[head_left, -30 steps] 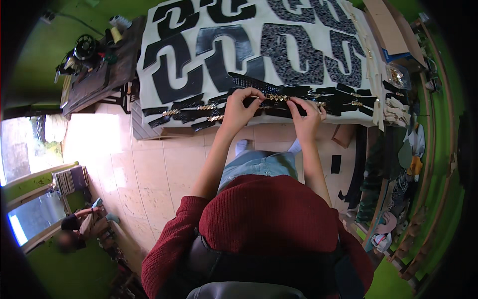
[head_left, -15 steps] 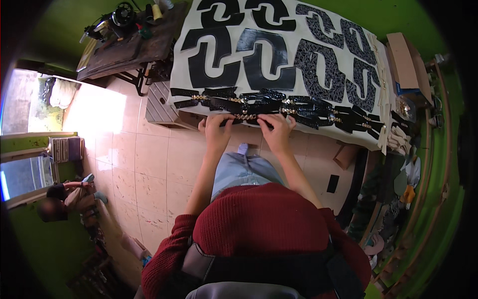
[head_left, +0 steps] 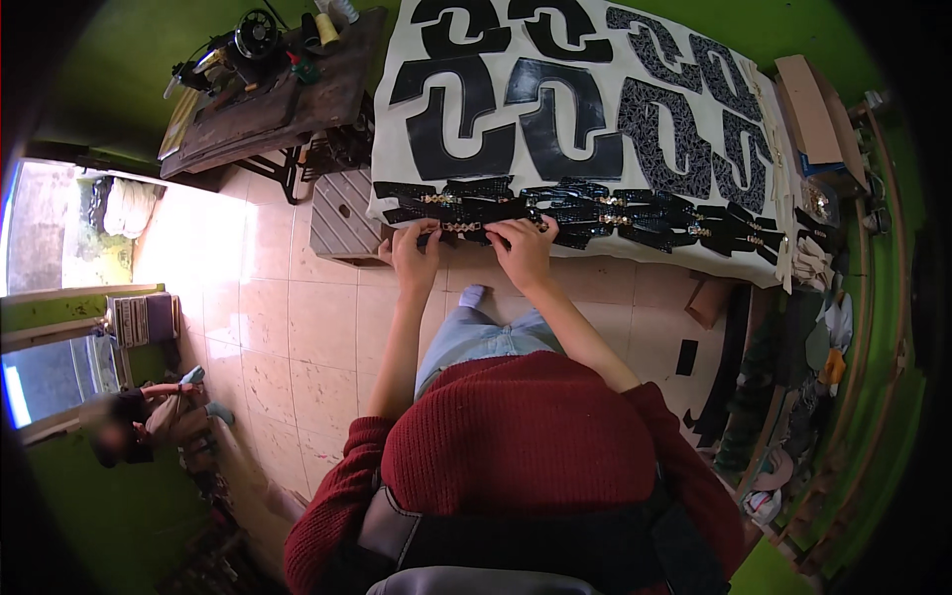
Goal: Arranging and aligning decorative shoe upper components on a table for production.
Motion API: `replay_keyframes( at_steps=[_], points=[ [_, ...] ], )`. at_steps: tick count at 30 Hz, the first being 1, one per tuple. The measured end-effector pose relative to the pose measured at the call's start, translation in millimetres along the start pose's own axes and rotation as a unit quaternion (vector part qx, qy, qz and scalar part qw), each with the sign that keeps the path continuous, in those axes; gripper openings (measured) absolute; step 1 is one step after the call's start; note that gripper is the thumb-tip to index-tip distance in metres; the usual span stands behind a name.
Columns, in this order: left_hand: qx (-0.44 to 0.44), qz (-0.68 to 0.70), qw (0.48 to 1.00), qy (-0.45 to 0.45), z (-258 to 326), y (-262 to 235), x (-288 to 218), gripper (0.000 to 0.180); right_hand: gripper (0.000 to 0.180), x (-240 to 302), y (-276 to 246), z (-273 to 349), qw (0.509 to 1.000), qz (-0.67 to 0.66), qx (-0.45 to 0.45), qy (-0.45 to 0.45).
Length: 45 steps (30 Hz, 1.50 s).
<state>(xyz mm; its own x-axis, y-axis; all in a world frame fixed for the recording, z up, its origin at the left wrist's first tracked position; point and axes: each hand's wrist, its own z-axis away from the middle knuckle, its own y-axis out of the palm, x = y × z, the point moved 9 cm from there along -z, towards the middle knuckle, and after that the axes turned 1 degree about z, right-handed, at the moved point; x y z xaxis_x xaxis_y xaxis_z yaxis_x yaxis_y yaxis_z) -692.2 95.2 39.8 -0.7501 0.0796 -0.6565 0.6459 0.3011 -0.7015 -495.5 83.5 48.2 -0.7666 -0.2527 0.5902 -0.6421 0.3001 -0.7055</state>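
Along the front edge of the table lies a row of glossy black textured straps (head_left: 565, 213), several with gold ornaments. The nearest one, a black strap with a gold chain-like ornament (head_left: 462, 227), is stretched between my hands. My left hand (head_left: 412, 260) pinches its left end near the table's front left corner. At the other end, my right hand (head_left: 522, 256) has thumb and fingers closed on the strap, just right of the ornament. Farther back, smooth black curved pieces (head_left: 460, 149) and black-and-grey patterned curved pieces (head_left: 654, 139) are laid out flat.
A white cover (head_left: 501, 89) spreads over the table. Left of it stands a wooden sewing table (head_left: 288, 114) with a sewing machine (head_left: 256, 38); a ridged stool (head_left: 342, 216) sits below. Cardboard boxes (head_left: 815, 109) stand at the right. Another person (head_left: 164, 416) sits at the far left.
Both hands have shifted left along the table's front edge, with the strap still between them. The whole view has turned slightly, so the table appears farther right.
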Motion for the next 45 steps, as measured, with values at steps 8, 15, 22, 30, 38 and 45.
replay_keyframes(
  at_steps=[8,15,22,30,38,45],
  points=[
    [0.122,-0.006,0.99,0.075,-31.0,17.3,18.7,0.022,0.005,5.1,32.6,-12.3,0.995,0.094,-0.015,-0.02],
    [0.165,-0.054,0.978,0.118,-34.1,22.1,16.2,0.029,0.017,2.6,35.8,-16.3,0.993,0.119,-0.012,0.022],
    [0.128,-0.021,0.961,0.242,-31.7,28.1,10.5,0.039,0.038,8.0,52.6,-12.3,0.983,0.18,0.023,-0.027],
    [0.191,-0.064,0.95,0.238,-31.7,48.3,15.3,0.042,0.043,4.2,61.6,-10.9,0.981,0.182,0.065,-0.012],
    [0.179,-0.112,0.942,0.26,-34.0,58.2,20.1,0.045,0.048,-5.2,71.8,-8.5,0.967,0.247,0.065,-0.007],
    [0.19,-0.084,0.945,0.253,-35.1,52.0,16.1,0.045,0.048,-2.5,67.0,-13.2,0.966,0.235,0.105,0.014]
  ],
)
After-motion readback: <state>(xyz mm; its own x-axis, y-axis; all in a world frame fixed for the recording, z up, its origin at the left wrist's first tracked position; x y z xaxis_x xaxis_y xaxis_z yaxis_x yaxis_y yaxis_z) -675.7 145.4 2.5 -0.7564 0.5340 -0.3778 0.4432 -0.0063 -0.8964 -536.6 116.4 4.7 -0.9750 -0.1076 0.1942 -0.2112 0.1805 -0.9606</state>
